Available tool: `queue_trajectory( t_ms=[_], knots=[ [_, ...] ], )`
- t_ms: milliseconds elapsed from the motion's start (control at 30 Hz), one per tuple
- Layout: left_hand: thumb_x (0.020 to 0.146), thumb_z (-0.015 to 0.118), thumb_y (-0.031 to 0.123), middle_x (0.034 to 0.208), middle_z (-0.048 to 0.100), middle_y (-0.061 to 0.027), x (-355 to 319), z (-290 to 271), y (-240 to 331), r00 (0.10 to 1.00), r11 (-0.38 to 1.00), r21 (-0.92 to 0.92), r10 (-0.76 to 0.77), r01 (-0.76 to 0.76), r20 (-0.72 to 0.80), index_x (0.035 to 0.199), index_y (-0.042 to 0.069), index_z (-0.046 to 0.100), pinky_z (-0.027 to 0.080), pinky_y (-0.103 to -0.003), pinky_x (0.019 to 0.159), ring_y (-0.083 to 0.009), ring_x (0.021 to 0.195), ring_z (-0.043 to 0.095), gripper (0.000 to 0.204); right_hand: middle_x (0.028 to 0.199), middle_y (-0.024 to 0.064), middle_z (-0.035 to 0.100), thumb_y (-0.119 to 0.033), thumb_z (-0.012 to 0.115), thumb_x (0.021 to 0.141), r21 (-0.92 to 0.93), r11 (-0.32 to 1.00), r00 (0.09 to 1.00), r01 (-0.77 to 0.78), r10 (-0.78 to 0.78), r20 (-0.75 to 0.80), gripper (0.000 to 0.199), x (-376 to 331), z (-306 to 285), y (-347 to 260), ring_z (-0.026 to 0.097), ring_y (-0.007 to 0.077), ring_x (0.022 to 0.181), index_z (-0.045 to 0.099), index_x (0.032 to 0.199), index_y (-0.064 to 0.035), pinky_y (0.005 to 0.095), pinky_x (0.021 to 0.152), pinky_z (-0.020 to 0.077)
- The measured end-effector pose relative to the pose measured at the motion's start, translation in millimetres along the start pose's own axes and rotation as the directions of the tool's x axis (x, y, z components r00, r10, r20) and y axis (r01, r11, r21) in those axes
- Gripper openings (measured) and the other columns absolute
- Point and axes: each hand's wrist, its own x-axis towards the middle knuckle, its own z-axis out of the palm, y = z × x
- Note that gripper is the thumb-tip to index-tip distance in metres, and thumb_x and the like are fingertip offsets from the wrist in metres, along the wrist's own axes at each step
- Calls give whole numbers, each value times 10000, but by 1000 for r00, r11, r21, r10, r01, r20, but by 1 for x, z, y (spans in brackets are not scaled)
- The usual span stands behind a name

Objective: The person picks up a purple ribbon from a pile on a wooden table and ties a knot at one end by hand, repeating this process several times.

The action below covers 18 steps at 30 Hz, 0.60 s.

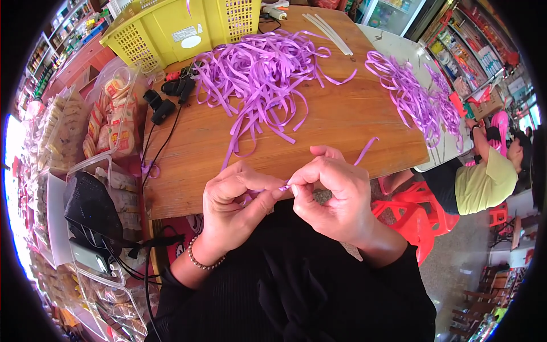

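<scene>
Both hands meet just off the near edge of the wooden table, pinching one purple ribbon (284,186) between them. My left hand (236,196), with a beaded bracelet at its wrist, grips the ribbon between thumb and forefinger. Fingertips of my right hand (333,191) close on the same ribbon, touching or nearly touching the left ones. A short bit of ribbon shows under the left fingers; the rest is hidden. Beyond the hands lies a big loose heap of purple ribbons (265,71). One ribbon end (366,151) sticks out past my right hand.
A yellow crate (188,34) stands behind the heap on the wooden table (342,108). Black cabled devices (162,108) and clear tubs of packaged snacks (117,114) line the left. More ribbons (407,91) lie on a white table at right, where another person (484,182) sits. Red stools (410,222) stand nearby.
</scene>
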Motion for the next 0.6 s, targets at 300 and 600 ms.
queue_trajectory(
  t_ms=[300,600],
  knots=[
    [743,776,37,709,553,16,1,-2,0,997,997,-1,-80,80,15,864,44,741,350,-228,569,-76,637,434,127,689,-19,641,7,664,734,-98,992,996,85,-88,-19,119,1,2,1,625,129,623,590,769,-79,408,910,413],
    [842,717,120,720,546,15,-3,-12,-16,899,806,-404,-350,433,264,906,41,737,353,-216,527,-49,600,452,104,730,-17,631,-20,701,685,-76,990,986,122,-112,124,241,6,-2,2,612,155,673,683,913,-98,410,902,414]
  ],
)
